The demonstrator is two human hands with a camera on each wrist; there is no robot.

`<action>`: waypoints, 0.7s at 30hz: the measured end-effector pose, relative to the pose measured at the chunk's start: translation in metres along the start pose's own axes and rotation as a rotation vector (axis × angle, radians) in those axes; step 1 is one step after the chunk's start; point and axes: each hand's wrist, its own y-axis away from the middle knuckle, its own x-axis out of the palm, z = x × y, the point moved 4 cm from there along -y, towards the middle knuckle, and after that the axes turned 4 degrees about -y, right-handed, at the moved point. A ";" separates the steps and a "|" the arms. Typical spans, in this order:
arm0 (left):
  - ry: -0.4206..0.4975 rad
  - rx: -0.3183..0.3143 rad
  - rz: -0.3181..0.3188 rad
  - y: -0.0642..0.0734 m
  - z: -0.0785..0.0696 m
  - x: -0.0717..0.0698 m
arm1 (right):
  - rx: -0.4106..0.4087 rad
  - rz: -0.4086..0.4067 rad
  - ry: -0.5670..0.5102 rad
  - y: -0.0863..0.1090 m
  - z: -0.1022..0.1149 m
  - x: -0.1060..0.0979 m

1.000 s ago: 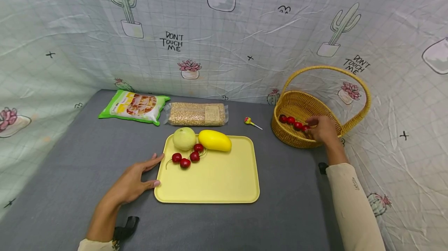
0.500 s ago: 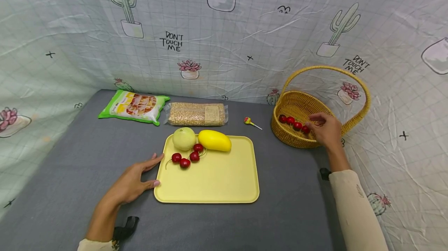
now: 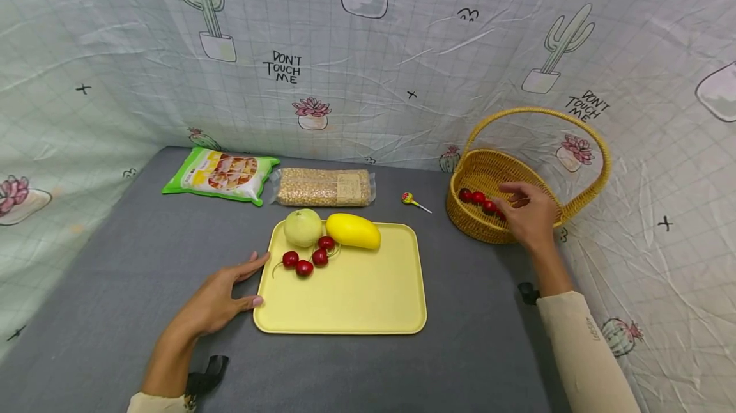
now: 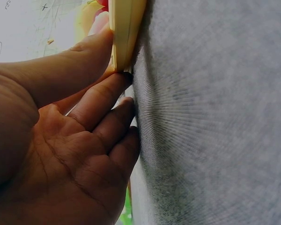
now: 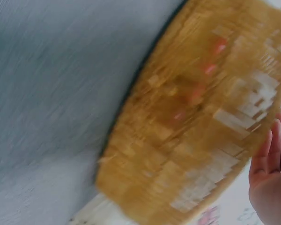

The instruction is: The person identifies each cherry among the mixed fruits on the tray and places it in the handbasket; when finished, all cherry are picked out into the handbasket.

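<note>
My left hand touches the left rim of a yellow tray, thumb and fingers spread; the left wrist view shows the thumb against the tray's edge. On the tray lie a pale green round fruit, a yellow mango and several dark red cherries with stems. At the right, my right hand hovers over a woven basket, fingers loosely bent, with nothing visible in its grasp. Several cherries sit in a row inside; the thumb partly hides the nearest one.
Behind the tray lie a green-and-white food bag and a clear pack of pale grains. A lollipop lies between tray and basket. The basket's tall handle arches over it. A patterned cloth hangs behind the grey table.
My right hand has come off the nearest cherry, drawn back slightly right, then shifted back left and toward me. The left hand and tray have stayed put.
</note>
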 end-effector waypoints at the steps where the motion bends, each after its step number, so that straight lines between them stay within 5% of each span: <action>1: 0.001 -0.002 0.001 0.000 0.000 0.000 | -0.020 -0.009 -0.005 0.001 0.007 0.002; 15: -0.012 -0.024 0.007 -0.001 -0.002 -0.001 | -0.336 0.117 -0.163 0.025 0.096 0.040; 21: -0.009 -0.022 0.007 -0.001 -0.002 -0.001 | -0.379 0.223 -0.182 0.039 0.124 0.057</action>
